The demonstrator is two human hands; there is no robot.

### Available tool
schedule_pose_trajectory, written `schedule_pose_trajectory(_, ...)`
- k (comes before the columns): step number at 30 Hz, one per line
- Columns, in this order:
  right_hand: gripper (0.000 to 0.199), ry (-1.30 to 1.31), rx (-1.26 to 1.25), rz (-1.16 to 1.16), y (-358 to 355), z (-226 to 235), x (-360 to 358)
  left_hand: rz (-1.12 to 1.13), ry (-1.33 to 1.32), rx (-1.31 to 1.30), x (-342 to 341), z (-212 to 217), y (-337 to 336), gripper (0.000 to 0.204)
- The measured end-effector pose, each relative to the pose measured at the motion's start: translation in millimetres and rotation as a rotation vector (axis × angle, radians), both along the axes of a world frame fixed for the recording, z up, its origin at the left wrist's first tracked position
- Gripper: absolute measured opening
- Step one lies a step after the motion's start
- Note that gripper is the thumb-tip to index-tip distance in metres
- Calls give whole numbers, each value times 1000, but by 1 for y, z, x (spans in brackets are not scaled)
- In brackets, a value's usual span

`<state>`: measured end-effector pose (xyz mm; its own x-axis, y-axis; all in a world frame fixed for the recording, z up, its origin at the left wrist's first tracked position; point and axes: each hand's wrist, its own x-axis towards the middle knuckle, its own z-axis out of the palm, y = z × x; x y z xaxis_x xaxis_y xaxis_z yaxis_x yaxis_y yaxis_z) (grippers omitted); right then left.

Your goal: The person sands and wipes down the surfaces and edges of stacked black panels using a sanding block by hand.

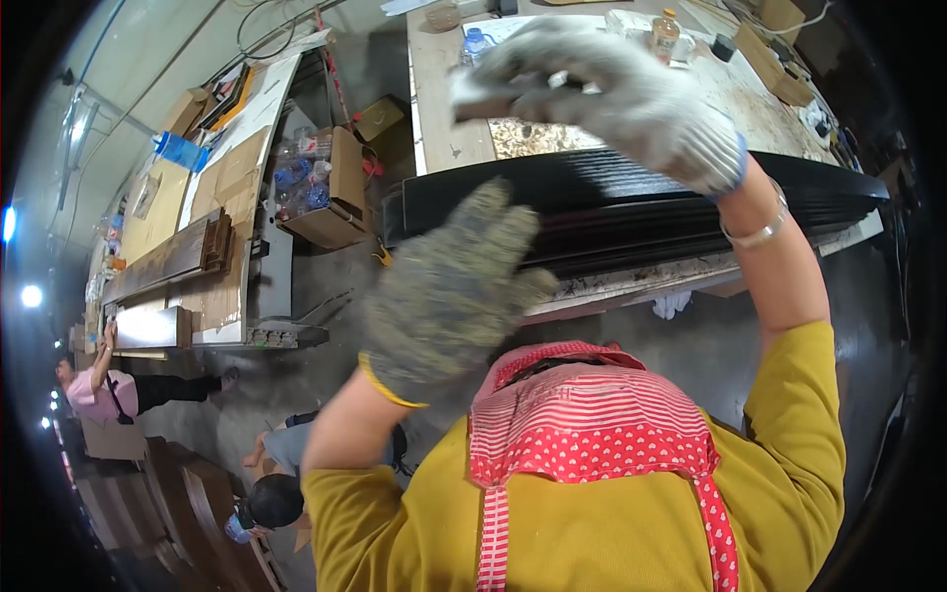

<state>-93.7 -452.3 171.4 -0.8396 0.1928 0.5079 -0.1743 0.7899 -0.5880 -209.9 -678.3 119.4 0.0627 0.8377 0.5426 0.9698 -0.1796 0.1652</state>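
My right hand [641,99], in a white knitted glove, is raised above the far side of the bench. Its thumb and fingers pinch a small pale and brown block [485,99], whose kind I cannot make out. Below it lies a stack of long glossy black boards [631,197], running left to right across the bench. My left hand [449,286], in a mottled grey-green glove with a yellow cuff, hovers near the stack's left end with fingers stretched out and nothing in them. Slight blur leaves it unclear whether its fingertips touch the top board.
Behind the boards, the bench [454,143] bears a blue-capped bottle [476,44] and an amber bottle [665,37]. To the left are a carton of plastic bottles [340,187] and another table with brown boards [173,261]. Two people are at the lower left.
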Motion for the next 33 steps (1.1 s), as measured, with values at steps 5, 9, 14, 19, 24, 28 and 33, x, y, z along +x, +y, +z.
schedule_pose_trajectory(5, 34, -149, 125, 452, -22, -11, -63, 274, -155, -288, 31, -10, 16, 64)
schedule_pose_trajectory(9, 31, -196, 188, 556, -28, -7, -78, 304, -130, -296, 29, -24, 17, 64)
schedule_pose_trajectory(14, 39, -407, 51, 418, -16, -7, -102, 254, -141, -154, 25, -28, 20, 62)
schedule_pose_trajectory(19, 18, -121, 210, 464, -23, -7, -94, 317, -216, -339, 27, -15, 19, 61)
schedule_pose_trajectory(24, 19, -133, 262, 530, -33, -4, -87, 318, -193, -302, 26, -19, 18, 61)
schedule_pose_trajectory(28, 24, -107, 500, 62, -26, -3, -83, 291, -191, -235, 25, -22, 18, 60)
schedule_pose_trajectory(33, 35, -352, 323, -97, -53, -3, -71, 308, -178, -286, 26, -19, 18, 57)
